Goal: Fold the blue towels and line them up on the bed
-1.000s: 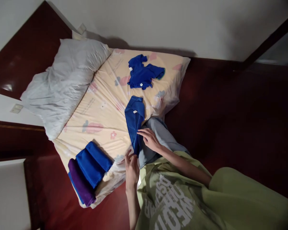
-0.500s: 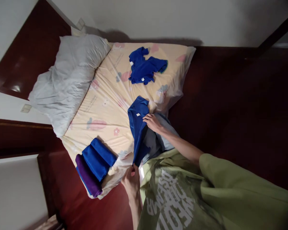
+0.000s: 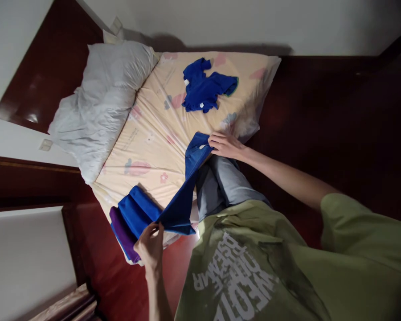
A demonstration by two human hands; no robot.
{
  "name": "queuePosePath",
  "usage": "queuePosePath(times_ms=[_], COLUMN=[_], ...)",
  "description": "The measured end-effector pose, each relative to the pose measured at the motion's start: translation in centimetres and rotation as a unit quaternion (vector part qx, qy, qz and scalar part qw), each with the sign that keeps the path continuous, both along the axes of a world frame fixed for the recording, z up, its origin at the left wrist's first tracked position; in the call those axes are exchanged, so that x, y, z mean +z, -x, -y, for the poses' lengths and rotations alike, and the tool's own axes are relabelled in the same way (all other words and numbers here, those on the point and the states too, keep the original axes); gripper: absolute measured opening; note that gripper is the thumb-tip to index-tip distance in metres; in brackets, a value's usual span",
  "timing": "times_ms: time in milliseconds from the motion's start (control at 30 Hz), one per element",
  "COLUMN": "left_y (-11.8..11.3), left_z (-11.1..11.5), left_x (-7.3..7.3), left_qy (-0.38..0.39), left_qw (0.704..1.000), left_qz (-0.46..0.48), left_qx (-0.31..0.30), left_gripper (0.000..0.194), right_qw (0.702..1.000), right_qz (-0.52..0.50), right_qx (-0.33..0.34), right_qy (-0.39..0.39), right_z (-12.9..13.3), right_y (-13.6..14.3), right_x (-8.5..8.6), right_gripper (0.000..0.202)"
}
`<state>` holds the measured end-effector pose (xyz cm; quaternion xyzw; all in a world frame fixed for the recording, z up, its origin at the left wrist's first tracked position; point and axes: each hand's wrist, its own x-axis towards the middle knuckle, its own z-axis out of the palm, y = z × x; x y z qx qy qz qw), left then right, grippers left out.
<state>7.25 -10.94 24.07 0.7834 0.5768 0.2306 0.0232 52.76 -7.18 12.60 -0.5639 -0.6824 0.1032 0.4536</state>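
A blue T-shirt is stretched between my two hands along the near edge of the bed. My left hand pinches its lower left end, close to the folded blue clothes. At the other end my right hand grips the edge near a white label. Part of the cloth lies on the mattress and part hangs in front of my jeans. Another blue shirt, crumpled with short sleeves, lies beyond my right hand.
The bed has a pale patterned sheet. A grey pillow or bedding bundle rests by the dark wooden headboard. A purple folded cloth sits beside the folded blue ones. Dark red floor surrounds the bed.
My left hand has moved left, pulling its end of the T-shirt outward. The right hand has moved up and slightly right, so the cloth is now stretched diagonally. The view has shifted slightly.
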Motion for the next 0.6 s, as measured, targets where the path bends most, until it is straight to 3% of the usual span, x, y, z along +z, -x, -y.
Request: queuePosePath(times_ms=[167,367,467,600], left_y=[1.9,3.4,3.6,4.1], left_z=[-3.6,-8.6,-10.8,-13.4], left_x=[4.5,9.7,12.1,14.3], left_qy=[-0.078,-0.18,-0.203,-0.228], left_qw=[0.996,0.976,0.97,0.962], left_qz=[-0.047,-0.121,-0.135,-0.148], left_qx=[-0.007,0.001,0.02,-0.005], left_gripper=[0.014,0.014,0.022,0.023], right_qw=[0.986,0.988,0.988,0.987], right_qz=[0.121,0.103,0.096,0.089], right_qx=[0.114,0.104,0.108,0.114], right_qy=[-0.03,0.044,0.057,0.067], right_z=[-0.2,-0.3,-0.2,0.2], right_y=[-1.6,-2.7,-3.4,-4.2], right_x=[4.6,10.3,12.1,13.1], right_gripper=[0.013,0.017,0.025,0.026])
